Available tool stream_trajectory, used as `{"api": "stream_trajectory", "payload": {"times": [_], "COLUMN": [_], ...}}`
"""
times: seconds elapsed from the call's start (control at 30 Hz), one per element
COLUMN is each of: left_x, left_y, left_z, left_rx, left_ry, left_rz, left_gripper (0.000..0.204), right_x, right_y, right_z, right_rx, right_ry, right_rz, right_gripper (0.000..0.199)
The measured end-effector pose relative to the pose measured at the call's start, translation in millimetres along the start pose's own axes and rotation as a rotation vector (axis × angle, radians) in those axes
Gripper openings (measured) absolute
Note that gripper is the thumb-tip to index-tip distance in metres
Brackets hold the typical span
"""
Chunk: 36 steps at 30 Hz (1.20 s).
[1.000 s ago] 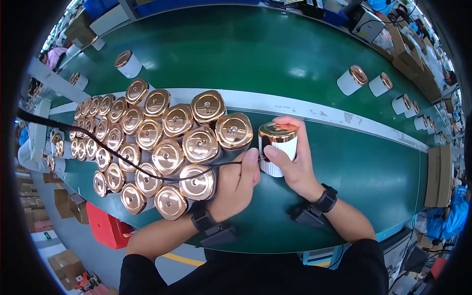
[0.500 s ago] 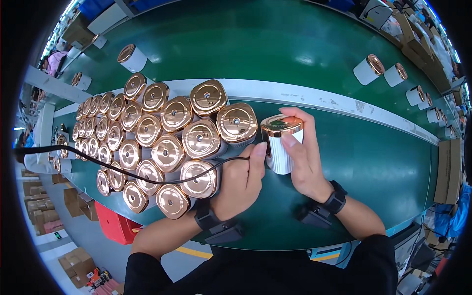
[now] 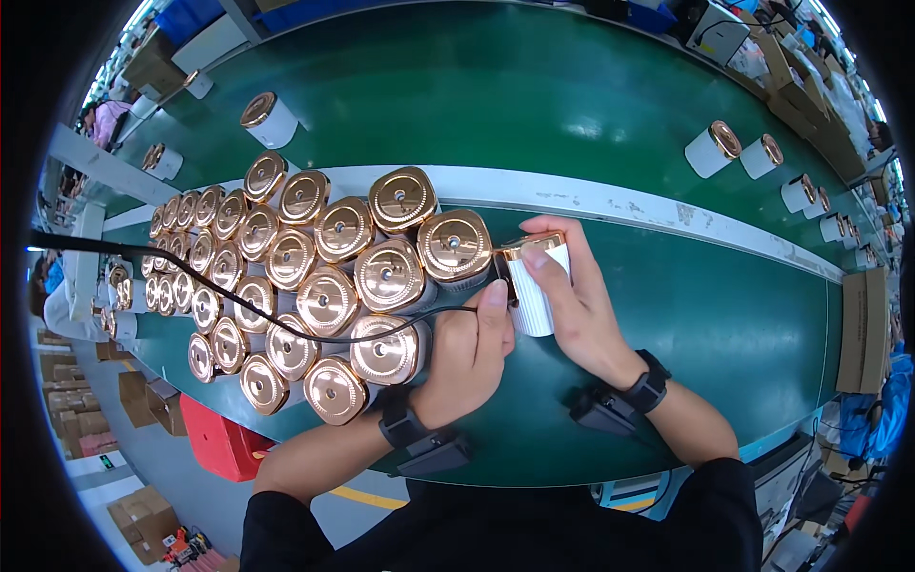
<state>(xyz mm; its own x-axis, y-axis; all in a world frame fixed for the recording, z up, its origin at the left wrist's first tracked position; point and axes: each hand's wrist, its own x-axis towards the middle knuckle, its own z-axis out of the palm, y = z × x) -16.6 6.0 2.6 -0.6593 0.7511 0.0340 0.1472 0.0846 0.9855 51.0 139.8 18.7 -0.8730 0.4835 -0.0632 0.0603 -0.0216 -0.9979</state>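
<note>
A white ribbed canister-shaped unit [image 3: 536,303] with a shiny rose-gold top is gripped in my right hand [image 3: 579,310], with the thumb on its near side and the fingers behind. The unit leans over the green bench, its gold top seen nearly edge-on. Just left of it, my left hand [image 3: 467,357] pinches the end of a thin black cable [image 3: 315,336], close against the unit's left side. A small dark part shows between that thumb and the unit; whether it touches the unit I cannot tell. The cable runs left over a group of similar gold-topped units [image 3: 389,275].
A pale metal rail [image 3: 572,194] separates the bench from a green conveyor belt [image 3: 457,86]. A few like units [image 3: 270,122] stand on the belt at left, with several more [image 3: 713,151] at right. A cardboard box [image 3: 863,329] borders the right end; a red bin [image 3: 217,439] sits below left.
My right hand has tipped the unit, so its gold top shows less and its ribbed side more. It sits slightly further left. My left hand keeps its pinch on the cable.
</note>
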Motion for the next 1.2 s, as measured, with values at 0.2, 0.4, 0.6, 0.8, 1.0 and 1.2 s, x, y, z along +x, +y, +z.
{"api": "stream_trajectory", "payload": {"times": [0.2, 0.4, 0.6, 0.8, 1.0, 1.2], "left_x": [-0.6, 0.2, -0.8, -2.3, -0.8, -2.7], "left_y": [6.2, 3.4, 11.8, 2.9, 4.2, 1.7], "left_z": [-2.2, -3.1, 4.2, 1.1, -0.3, -2.9], "left_rx": [0.052, -0.055, -0.181, -0.236, -0.301, -0.319], "left_ry": [0.025, 0.028, -0.028, 0.016, 0.089, 0.045], "left_rz": [0.029, -0.027, -0.019, -0.012, -0.047, -0.055], "left_gripper": [0.048, 0.051, 0.059, 0.057, 0.056, 0.049], "right_x": [-4.0, 4.5, 72.0, 124.2, 172.1, 246.6], "right_y": [1.3, 6.1, -13.4, -4.5, -45.0, -38.8], "right_z": [10.0, -3.8, -118.6, -163.9, -92.2, 80.2], "right_rx": [-0.05, -0.145, -0.522, -0.869, -1.317, -0.701], "right_ry": [0.088, 0.029, 0.579, 0.488, 0.653, -0.341], "right_rz": [-0.113, -0.243, -0.541, -0.471, -1.073, -0.51], "right_gripper": [0.04, 0.038, 0.04, 0.046, 0.042, 0.08]}}
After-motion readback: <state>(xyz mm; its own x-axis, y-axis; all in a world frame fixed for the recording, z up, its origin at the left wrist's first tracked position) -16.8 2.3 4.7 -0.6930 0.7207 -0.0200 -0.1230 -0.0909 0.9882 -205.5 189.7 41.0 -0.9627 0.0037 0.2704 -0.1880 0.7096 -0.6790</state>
